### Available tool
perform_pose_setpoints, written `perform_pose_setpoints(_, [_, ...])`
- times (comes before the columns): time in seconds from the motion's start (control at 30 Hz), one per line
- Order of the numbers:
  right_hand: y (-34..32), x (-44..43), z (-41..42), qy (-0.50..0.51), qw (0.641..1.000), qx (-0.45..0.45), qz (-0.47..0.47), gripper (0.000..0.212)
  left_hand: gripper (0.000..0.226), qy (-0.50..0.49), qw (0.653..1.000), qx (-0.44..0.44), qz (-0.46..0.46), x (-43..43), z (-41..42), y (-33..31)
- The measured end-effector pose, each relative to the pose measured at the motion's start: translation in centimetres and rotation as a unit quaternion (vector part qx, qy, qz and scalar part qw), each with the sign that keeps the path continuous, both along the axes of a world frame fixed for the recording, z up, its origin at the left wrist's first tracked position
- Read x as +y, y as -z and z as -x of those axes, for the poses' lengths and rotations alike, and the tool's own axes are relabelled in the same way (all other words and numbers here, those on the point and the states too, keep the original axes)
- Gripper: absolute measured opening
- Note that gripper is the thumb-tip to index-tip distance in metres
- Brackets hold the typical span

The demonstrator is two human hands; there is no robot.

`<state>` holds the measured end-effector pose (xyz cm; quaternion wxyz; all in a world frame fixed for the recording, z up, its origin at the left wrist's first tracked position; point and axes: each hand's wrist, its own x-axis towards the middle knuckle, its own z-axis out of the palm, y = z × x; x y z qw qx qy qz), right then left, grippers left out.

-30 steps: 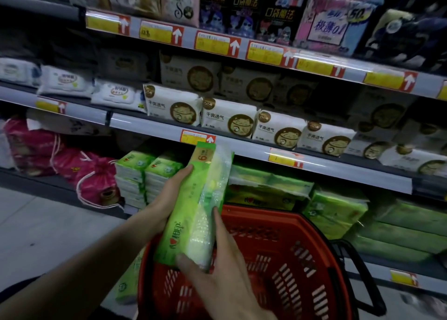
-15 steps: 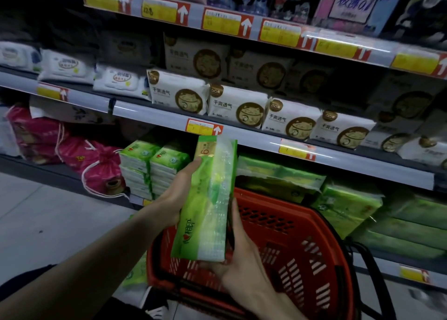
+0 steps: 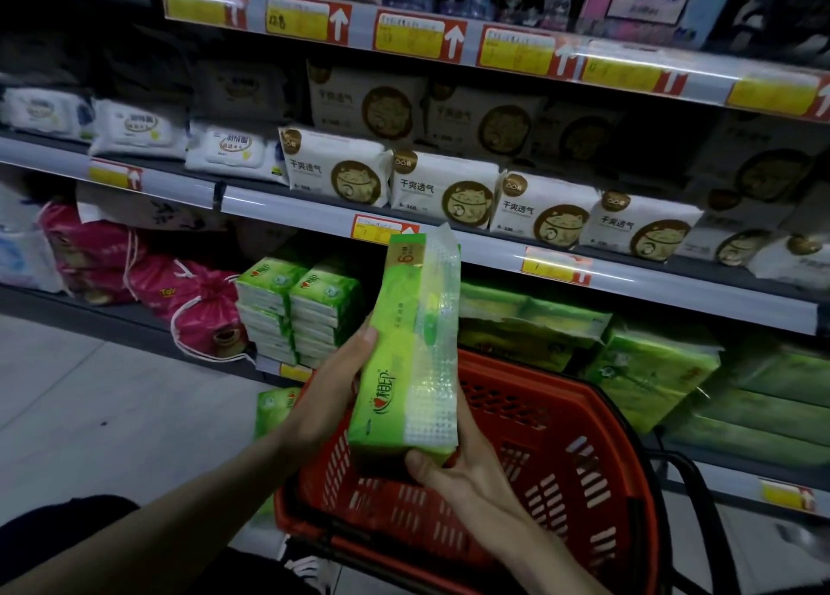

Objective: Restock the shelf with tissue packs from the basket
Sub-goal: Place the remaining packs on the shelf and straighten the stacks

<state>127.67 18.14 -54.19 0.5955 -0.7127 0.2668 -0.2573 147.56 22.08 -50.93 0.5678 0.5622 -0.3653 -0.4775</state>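
1. Head view: a person holds a green tissue pack [image 3: 406, 347] upright in both hands, above the near-left part of a red basket [image 3: 561, 441].
2. The left hand [image 3: 330, 397] clasps the pack's left side, its fingers [image 3: 366, 336] closed on the green wrapper about halfway up.
3. The right hand [image 3: 462, 464] cups the pack's bottom corner from below, thumb pressed on the lower front edge and the other fingers wrapped behind, hidden.
4. The pack's top reaches the rail of the shelf [image 3: 651, 289] behind it, covering part of a yellow price tag [image 3: 377, 228].
5. Left of the fingers, two stacks of small green packs [image 3: 298, 311] stand on the lowest shelf, with pink drawstring bags [image 3: 197, 302] beyond them.
6. Right of the fingers, larger green packs [image 3: 651, 370] lie on the same shelf, behind the basket.
7. Above the fingers, white packs with a cat emblem [image 3: 444, 190] line the middle shelf.
8. Another green pack [image 3: 274, 408] shows below the left wrist, beside the basket; what it rests on cannot be told.
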Motion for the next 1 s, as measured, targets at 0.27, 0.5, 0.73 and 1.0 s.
perform_pose_setpoints(0.27, [-0.9,1.7,2.9,-0.051,0.999,0.006,-0.004,0.096,0.054,-0.006,0.997,-0.059,0.042,3.8,2.4,2.1])
perform_pose_setpoints(0.5, [-2.5,2.7,4.6,-0.046,0.998,0.033,-0.015,0.091,0.049,-0.017,0.999,-0.02,0.019,5.0,4.0,0.2])
perform_pose_setpoints(0.73, [-4.6,3.2,6.3,0.011,0.998,0.058,0.002,0.106,0.047,0.002,1.0,-0.006,0.011,4.5,6.0,-2.2])
perform_pose_setpoints(1.0, [-6.2,3.4,7.2,0.033,0.998,0.059,-0.018,0.107,0.055,-0.003,0.999,0.05,-0.018,5.4,7.4,-3.2])
